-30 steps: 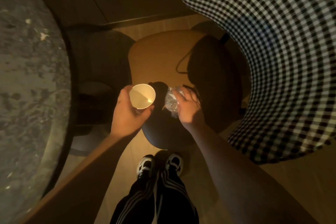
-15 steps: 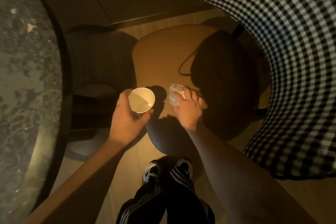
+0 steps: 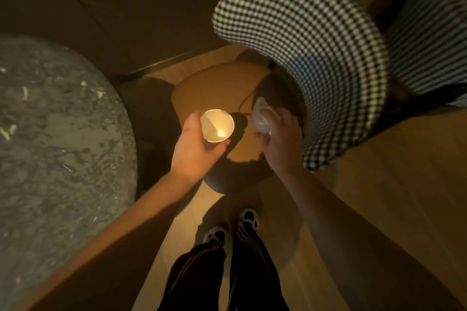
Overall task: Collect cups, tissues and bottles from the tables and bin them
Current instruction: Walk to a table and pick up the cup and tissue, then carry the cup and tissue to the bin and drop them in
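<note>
Both hands are full. Left hand [image 3: 195,148] is wrapped around a white paper cup [image 3: 217,125], fingers closed on its side wall, mouth upward; the inside looks empty, though the dim light makes that hard to confirm. Right hand [image 3: 280,142] is clamped over a crumpled clear plastic item [image 3: 262,115], probably a squashed bottle or wrapper; blur hides which. Below and beyond both grips is a small round wooden table [image 3: 209,91], with a dark cable lying on it just past the right hand's load. Left of the cup hand sits a large grey marble table [image 3: 58,134]. A houndstooth chair back [image 3: 316,58] rises to the right of the right hand. No bin is visible. Judging from this, two pieces are collected but not yet binned, and carrying them to a bin remains.
</note>
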`<state>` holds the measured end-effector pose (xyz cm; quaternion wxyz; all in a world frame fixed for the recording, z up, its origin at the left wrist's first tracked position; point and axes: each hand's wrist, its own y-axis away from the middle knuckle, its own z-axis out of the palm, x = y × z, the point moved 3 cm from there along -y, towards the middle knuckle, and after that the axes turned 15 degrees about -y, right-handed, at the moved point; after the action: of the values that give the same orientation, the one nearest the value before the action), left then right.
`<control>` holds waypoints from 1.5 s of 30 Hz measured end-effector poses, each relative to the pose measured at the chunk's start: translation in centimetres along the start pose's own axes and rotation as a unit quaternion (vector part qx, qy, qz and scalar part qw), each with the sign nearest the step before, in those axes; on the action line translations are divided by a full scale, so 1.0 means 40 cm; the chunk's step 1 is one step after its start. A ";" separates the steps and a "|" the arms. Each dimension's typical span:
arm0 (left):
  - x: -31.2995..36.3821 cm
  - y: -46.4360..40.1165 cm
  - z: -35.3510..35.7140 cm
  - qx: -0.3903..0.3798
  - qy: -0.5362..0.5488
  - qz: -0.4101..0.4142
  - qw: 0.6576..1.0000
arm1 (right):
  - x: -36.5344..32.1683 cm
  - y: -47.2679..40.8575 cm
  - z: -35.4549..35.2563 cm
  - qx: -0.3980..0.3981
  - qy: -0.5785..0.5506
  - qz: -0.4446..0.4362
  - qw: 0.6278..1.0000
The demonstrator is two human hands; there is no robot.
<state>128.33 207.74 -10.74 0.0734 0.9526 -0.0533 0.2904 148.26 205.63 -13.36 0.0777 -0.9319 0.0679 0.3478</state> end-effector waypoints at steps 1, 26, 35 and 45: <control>0.033 0.004 -0.018 -0.002 -0.005 0.018 1.000 | -0.013 0.016 -0.048 0.020 0.000 0.005 1.000; 0.688 0.732 0.327 -0.267 -0.057 0.531 0.802 | -0.017 1.220 -0.507 0.450 0.062 0.516 0.726; 0.735 1.455 0.403 -0.400 0.004 0.709 0.580 | -0.214 1.853 -0.432 0.614 0.069 0.637 0.461; 0.485 2.398 0.366 -0.503 0.019 0.805 0.314 | -0.538 2.578 -0.194 0.674 0.067 0.714 0.177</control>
<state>138.51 109.78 -1.44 0.2688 0.2133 -0.9285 0.1418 118.47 104.80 -3.45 0.3891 -0.0872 0.9170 0.0086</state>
